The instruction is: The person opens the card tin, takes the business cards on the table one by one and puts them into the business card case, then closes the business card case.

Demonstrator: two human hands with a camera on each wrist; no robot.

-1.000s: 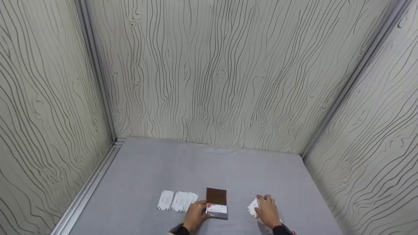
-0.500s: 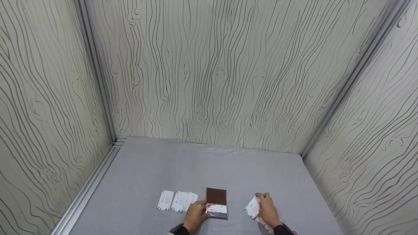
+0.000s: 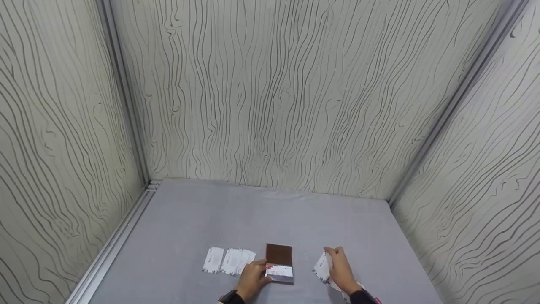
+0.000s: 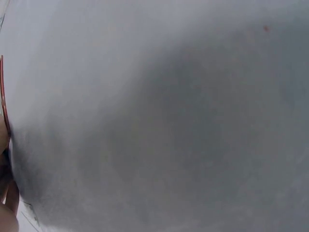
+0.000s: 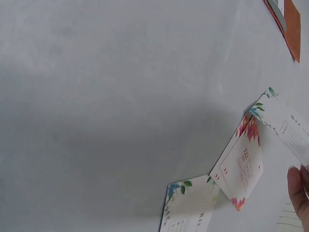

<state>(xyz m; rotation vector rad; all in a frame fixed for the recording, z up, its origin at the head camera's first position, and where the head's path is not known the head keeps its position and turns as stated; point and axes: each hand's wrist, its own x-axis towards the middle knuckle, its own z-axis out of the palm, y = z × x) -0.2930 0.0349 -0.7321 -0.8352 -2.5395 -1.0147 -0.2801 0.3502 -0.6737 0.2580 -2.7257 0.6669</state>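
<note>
A brown card holder (image 3: 279,254) lies open in the head view, with a card that has a red floral print (image 3: 279,270) in its lower clear pocket. My left hand (image 3: 252,278) grips its left edge; only fingers (image 4: 10,203) and the holder's thin reddish edge show in the left wrist view. With its fingers, my right hand (image 3: 342,270) pinches a white card with blue-green leaf corners (image 5: 285,123), tilted up from the cloth. Below it in the right wrist view lie cards with red flowers (image 5: 241,164) and another leaf-printed card (image 5: 190,205).
Left of the holder, one white card (image 3: 213,259) lies beside a few overlapping cards (image 3: 234,261), partly covered by my left hand. A grey cloth (image 3: 270,219) covers the table. Patterned walls (image 3: 270,105) stand behind and at both sides, with a metal rail (image 3: 114,249) along the left edge.
My right hand slides the leaf-printed card leftward over the pile and now pinches it at a tilt. The left hand and the card holder stay in place.
</note>
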